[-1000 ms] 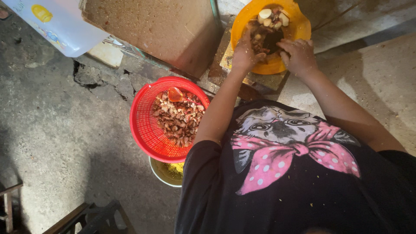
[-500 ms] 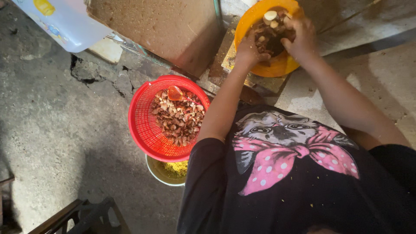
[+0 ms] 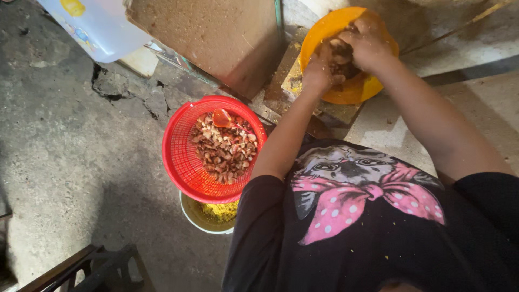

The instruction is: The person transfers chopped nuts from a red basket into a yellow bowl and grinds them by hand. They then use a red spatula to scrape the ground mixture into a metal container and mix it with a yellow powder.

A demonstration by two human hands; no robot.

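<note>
An orange plastic bowl (image 3: 346, 97) rests on a wooden block at the top of the view, with brown and pale chopped pieces in it. My left hand (image 3: 318, 71) presses into the pieces from the left with curled fingers. My right hand (image 3: 368, 46) lies over the pile from above, its fingers closed on the pieces (image 3: 341, 54). The two hands touch over the bowl and hide most of what it holds.
A red mesh basket (image 3: 178, 157) of brown husk-like bits (image 3: 224, 148) sits on a pale bowl of yellow grain (image 3: 216, 213) on the concrete floor. A brown board (image 3: 216, 38) leans behind it. A translucent plastic container (image 3: 102, 27) stands top left, a dark frame (image 3: 92, 270) bottom left.
My hands have moved from the sides of the pile to on top of it and closed together over the pieces. The pale pieces that showed earlier are now covered.
</note>
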